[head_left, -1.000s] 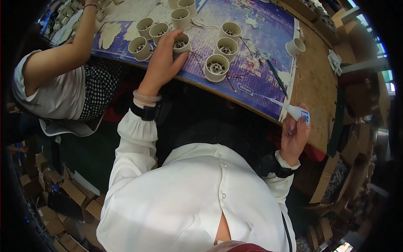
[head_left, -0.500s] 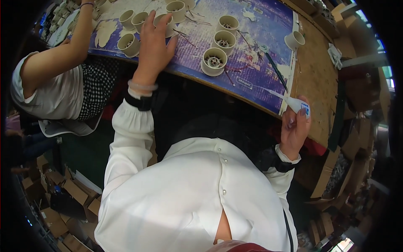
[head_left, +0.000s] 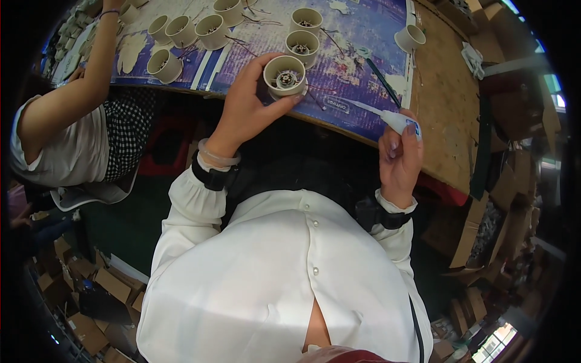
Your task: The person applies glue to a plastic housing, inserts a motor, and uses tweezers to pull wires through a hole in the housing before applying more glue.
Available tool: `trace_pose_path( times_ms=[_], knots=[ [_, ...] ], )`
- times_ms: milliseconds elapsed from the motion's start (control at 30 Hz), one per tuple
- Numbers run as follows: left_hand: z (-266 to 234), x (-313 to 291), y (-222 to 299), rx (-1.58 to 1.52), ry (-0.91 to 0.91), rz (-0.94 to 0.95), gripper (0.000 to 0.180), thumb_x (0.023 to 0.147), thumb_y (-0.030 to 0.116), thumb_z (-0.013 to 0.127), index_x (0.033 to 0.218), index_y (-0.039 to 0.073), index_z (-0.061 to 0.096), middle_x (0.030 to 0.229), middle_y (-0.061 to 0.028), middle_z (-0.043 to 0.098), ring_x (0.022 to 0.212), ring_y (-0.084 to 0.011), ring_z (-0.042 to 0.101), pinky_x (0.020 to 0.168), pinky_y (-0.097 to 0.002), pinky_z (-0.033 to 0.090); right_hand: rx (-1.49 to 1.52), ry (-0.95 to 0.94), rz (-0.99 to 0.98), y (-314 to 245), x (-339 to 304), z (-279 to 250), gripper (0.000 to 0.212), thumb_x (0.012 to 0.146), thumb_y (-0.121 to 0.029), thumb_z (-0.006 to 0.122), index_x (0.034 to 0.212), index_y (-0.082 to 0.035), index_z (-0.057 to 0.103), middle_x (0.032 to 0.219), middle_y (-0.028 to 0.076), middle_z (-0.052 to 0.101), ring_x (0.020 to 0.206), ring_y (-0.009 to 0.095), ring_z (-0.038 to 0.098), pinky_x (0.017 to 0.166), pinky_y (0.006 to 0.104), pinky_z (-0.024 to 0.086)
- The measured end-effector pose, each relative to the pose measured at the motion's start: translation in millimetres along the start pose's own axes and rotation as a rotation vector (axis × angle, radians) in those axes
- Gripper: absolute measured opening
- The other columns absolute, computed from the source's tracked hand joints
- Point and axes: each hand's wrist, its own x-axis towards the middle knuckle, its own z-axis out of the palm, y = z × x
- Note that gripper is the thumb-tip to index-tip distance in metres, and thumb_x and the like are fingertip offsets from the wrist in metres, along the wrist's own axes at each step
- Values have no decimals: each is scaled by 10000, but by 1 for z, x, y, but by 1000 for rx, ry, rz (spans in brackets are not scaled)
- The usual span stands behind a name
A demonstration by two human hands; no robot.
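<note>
My left hand (head_left: 247, 109) curls round a cream plastic cup (head_left: 276, 89) near the table's front edge, thumb on its near side and fingers on its far left. Inside that cup sits a round part like a small motor, and thin dark-red wires trail out beside it. My right hand (head_left: 400, 158) grips a small white squeeze bottle (head_left: 393, 121) whose long thin nozzle points left, toward the cup but apart from it. Just beyond the held cup stand two similar cups, one (head_left: 311, 55) behind the other (head_left: 307, 19).
Several more wired cups (head_left: 212, 37) stand at the left. One cup (head_left: 411, 40) lies tilted at the right, near a dark green pen-like stick (head_left: 384, 83). A white crumpled cloth (head_left: 472, 60) is farther right. A co-worker's arm (head_left: 91, 91) reaches in at the left.
My left hand has come from the cups at the left to the nearest cup and closed on it. My right hand still holds the bottle. The view has shifted slightly.
</note>
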Motion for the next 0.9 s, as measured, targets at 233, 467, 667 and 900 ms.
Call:
trace_pose_path(
  times_ms=[233, 467, 667, 900],
  knots=[
    [-2, -10, 7, -222, 23, 30, 626, 724, 121, 772, 1257, 44, 454, 1159, -77, 564, 1067, -177, 564, 895, -293, 466, -37, -15, -8, 3, 0, 11, 354, 936, -276, 570, 1164, -10, 518, 638, -9, 422, 524, 39, 327, 459, 184, 244],
    [-1, -12, 14, -239, 14, 57, 654, 721, 115, 775, 1275, 53, 433, 1158, -79, 565, 1071, -169, 563, 902, -296, 468, -37, -23, 3, 4, -1, 13, 358, 929, -282, 584, 1161, -16, 524, 649, -4, 436, 521, 38, 332, 456, 181, 255],
    [-1, -13, 15, -216, 7, 77, 656, 713, 120, 784, 1268, 54, 440, 1158, -77, 565, 1067, -168, 564, 899, -294, 469, -40, -34, 9, 5, 0, 12, 364, 925, -282, 591, 1165, -17, 522, 658, -3, 443, 524, 37, 338, 456, 179, 260],
    [0, -13, 18, -82, 36, 129, 634, 675, 130, 811, 1220, 60, 494, 1143, -80, 570, 1031, -195, 573, 879, -307, 462, -111, -50, -21, 5, -2, 10, 391, 915, -289, 605, 1177, -11, 516, 662, -1, 449, 529, 37, 341, 461, 177, 264]
  ],
)
